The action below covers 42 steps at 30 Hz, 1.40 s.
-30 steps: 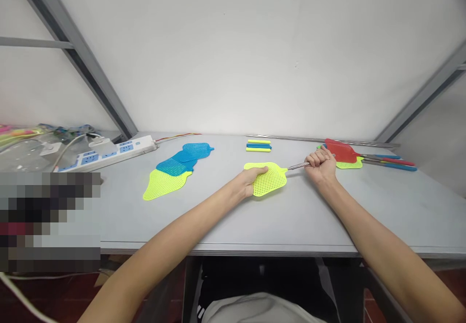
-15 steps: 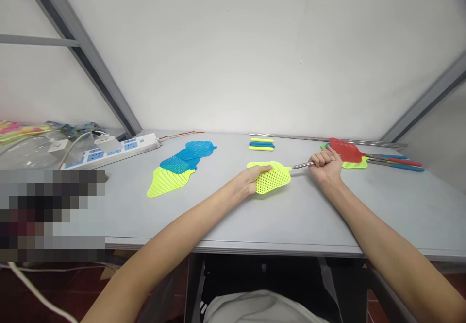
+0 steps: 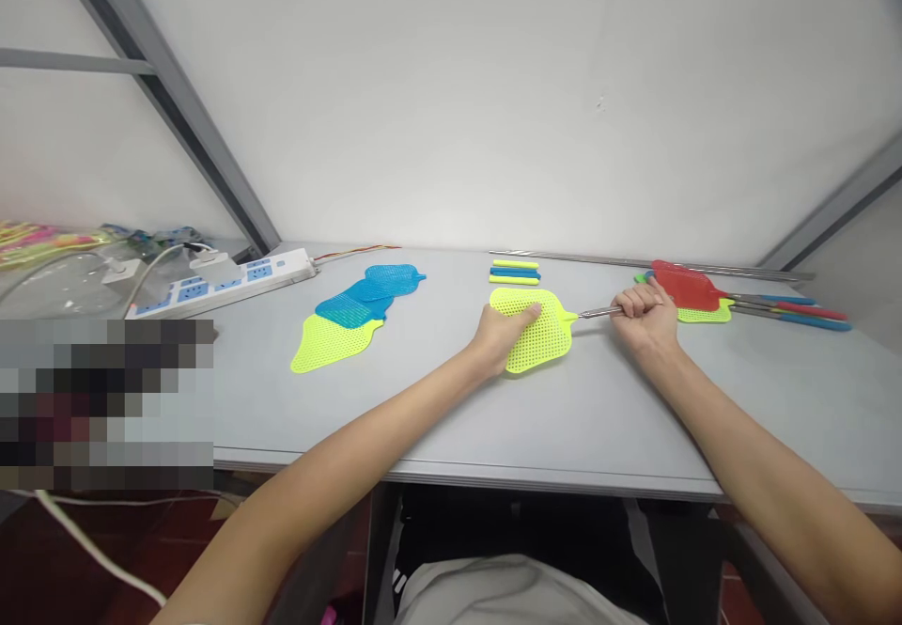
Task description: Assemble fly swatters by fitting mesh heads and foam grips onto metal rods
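Observation:
My left hand (image 3: 502,338) grips the yellow mesh head of a fly swatter (image 3: 546,335), thumb on top and fingers underneath. A thin metal rod (image 3: 598,313) runs from the neck of that head into my right hand (image 3: 645,317), which is closed around it. Just beyond my right hand lies a pile of fly swatters with a red head (image 3: 687,287) on top, a yellow head partly under it, and blue and red handles (image 3: 814,322) pointing right. Whatever part of the rod lies inside my right fist is hidden.
Loose blue swatter heads (image 3: 356,305) and a yellow one (image 3: 334,343) overlap on the grey table (image 3: 437,428). Short yellow and blue grips (image 3: 514,273) lie near the wall, beside long metal rods (image 3: 747,273). A white power strip (image 3: 232,285) with plugs sits at left.
The yellow swatter head has tilted a little in my left hand, showing more of its mesh face. Both hands keep their hold. The whole view has shifted slightly.

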{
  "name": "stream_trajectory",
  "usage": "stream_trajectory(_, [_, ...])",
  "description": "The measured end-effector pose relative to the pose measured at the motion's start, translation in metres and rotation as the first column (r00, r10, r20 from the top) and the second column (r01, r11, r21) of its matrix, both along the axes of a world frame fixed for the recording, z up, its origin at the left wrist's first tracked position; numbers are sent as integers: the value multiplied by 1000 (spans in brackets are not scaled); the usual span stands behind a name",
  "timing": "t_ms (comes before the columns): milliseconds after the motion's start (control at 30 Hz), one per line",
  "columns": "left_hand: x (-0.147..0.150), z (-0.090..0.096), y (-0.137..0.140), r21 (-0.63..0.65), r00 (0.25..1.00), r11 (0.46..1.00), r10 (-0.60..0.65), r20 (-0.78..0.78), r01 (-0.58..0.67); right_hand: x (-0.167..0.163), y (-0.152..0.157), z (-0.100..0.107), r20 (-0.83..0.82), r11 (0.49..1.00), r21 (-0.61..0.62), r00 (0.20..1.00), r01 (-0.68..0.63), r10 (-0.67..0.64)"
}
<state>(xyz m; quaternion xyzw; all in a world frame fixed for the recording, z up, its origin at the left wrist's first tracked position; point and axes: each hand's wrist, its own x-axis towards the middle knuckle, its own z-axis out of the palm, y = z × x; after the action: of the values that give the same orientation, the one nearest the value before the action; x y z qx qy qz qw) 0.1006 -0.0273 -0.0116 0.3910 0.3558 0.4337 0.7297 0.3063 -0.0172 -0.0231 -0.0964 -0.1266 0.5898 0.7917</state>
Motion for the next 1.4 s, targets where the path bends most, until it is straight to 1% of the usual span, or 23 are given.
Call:
stream_trajectory(133, [1, -3, -2, 136, 998, 990, 52, -42, -46, 1, -5, 3, -21, 1000, 6, 999, 31, -31])
stream_trajectory(233, [2, -3, -3, 201, 996, 978, 70, -64, -56, 1, -8, 4, -35, 1000, 4, 999, 29, -29])
stream_trajectory(400, [3, 3, -5, 237, 993, 970, 70, -92, -46, -1, -9, 6, -46, 1000, 10, 999, 26, -26])
stream_trajectory(567, [0, 14, -6, 258, 996, 966, -3, -89, 26, 0, -10, 12, -25, 1000, 17, 1000, 3, -3])
stream_trajectory(633, [-1, 18, -5, 273, 995, 961, -11, -102, 39, 1, -11, 16, -4, 1000, 17, 1000, 2, -2])
stream_trajectory(733, [-4, 22, -2, 316, 989, 949, 48, -143, 0, 2, -13, 19, 10, 1000, 13, 1000, 0, 0])
stream_trajectory(800, [-7, 26, 2, 370, 974, 926, 152, -169, -80, 4, -13, 20, 11, 1000, 14, 1000, -3, 3])
stream_trajectory(833, [-9, 28, 4, 400, 961, 907, 217, -173, -133, 5, -13, 20, 12, 1000, 16, 1000, -4, 3])
stream_trajectory(867, [-12, 31, 5, 446, 939, 875, 293, -180, -188, 6, -13, 19, 13, 1000, 17, 1000, -3, 2])
stream_trajectory(900, [-14, 33, 5, 512, 910, 829, 367, -191, -226, 6, -13, 19, 18, 1000, 17, 1000, -1, 0])
stream_trajectory(933, [-15, 35, 5, 624, 867, 747, 450, -217, -231, 6, -13, 20, 27, 1000, 18, 1000, 3, -4])
stream_trajectory(967, [-16, 37, 4, 762, 805, 624, 535, -257, -172, 6, -12, 20, 41, 1000, 20, 999, 10, -11])
stream_trajectory(1000, [-16, 38, 2, 869, 740, 492, 605, -293, -58, 5, -12, 20, 59, 1000, 21, 998, 17, -18])
stream_trajectory(1033, [-15, 38, -1, 925, 677, 371, 659, -328, 86, 4, -12, 21, 80, 999, 22, 997, 23, -25])
stream_trajectory(1067, [-13, 37, -4, 931, 626, 284, 690, -365, 229, 2, -12, 22, 100, 999, 22, 995, 26, -28])
stream_trajectory(1100, [-11, 35, -7, 909, 593, 240, 696, -406, 340, 1, -13, 23, 116, 1000, 21, 993, 24, -26])
stream_trajectory(1133, [-8, 32, -10, 875, 563, 220, 692, -452, 431, -1, -13, 23, 128, 1000, 19, 992, 17, -20])
stream_trajectory(1200, [-3, 25, -15, 807, 511, 215, 679, -528, 550, -3, -14, 25, 137, 1000, 20, 991, 6, -8])
stream_trajectory(1267, [0, 18, -19, 758, 467, 232, 668, -580, 610, -6, -15, 26, 137, 1000, 28, 990, 9, -13])
stream_trajectory(1333, [1, 11, -21, 724, 436, 249, 657, -614, 644, -8, -15, 26, 138, 999, 24, 990, 22, -25])
stream_trajectory(1400, [2, 6, -21, 696, 405, 289, 643, -650, 658, -10, -14, 24, 141, 1000, -3, 990, 26, -26])
